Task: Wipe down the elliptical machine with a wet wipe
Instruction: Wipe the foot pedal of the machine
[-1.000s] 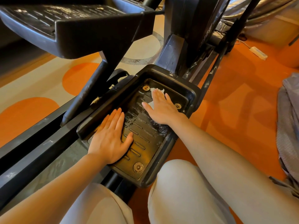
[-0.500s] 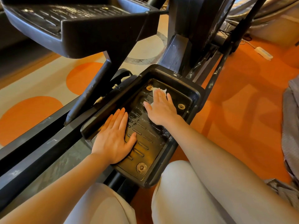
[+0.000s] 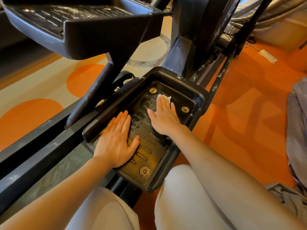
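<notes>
Most of the wet wipe (image 3: 165, 98) is hidden under the right hand (image 3: 164, 117); only a white corner shows past the fingertips. The left hand (image 3: 116, 141) covers part of the pedal's (image 3: 196, 97) ribbed floor. The upper pedal (image 3: 79, 29) is cut off at the top edge, and the grey cloth (image 3: 297, 130) at the right edge.

Warm, bright light, soft shadows on the orange floor (image 3: 240, 113), sharp focus, wide-angle bending at edges.
</notes>
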Tool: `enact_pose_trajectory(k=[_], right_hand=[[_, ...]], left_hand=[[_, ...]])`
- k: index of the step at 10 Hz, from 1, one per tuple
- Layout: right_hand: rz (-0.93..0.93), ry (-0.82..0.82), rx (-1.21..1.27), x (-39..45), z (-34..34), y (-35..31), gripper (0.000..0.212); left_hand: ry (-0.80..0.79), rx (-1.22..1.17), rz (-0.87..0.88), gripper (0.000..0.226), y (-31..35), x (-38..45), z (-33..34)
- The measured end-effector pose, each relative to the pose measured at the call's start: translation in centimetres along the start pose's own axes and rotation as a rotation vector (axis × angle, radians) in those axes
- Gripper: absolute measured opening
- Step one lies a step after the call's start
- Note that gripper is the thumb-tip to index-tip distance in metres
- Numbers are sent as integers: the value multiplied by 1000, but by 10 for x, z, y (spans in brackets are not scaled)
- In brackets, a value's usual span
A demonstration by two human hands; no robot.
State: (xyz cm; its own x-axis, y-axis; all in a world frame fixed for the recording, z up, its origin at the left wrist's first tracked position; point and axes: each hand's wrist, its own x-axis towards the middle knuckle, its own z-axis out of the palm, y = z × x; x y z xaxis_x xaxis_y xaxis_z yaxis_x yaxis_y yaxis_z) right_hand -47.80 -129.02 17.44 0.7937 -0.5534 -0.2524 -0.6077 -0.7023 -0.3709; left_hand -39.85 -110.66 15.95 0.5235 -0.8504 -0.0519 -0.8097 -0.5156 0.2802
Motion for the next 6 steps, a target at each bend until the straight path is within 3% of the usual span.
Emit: enact_pose_trajectory(k=[2,5,6], right_hand=[[55,-37,-89,-12,-5,6,70],[-71,-54,-160,3,1,3,71],[-36,-84,-185,-4,-2,5,73]], left_hand=[[-4,7,2,93,-1,-1,0],[-11,11,-4,94,-1,0,0],[-15,8,-4,95,0,0,-1]])
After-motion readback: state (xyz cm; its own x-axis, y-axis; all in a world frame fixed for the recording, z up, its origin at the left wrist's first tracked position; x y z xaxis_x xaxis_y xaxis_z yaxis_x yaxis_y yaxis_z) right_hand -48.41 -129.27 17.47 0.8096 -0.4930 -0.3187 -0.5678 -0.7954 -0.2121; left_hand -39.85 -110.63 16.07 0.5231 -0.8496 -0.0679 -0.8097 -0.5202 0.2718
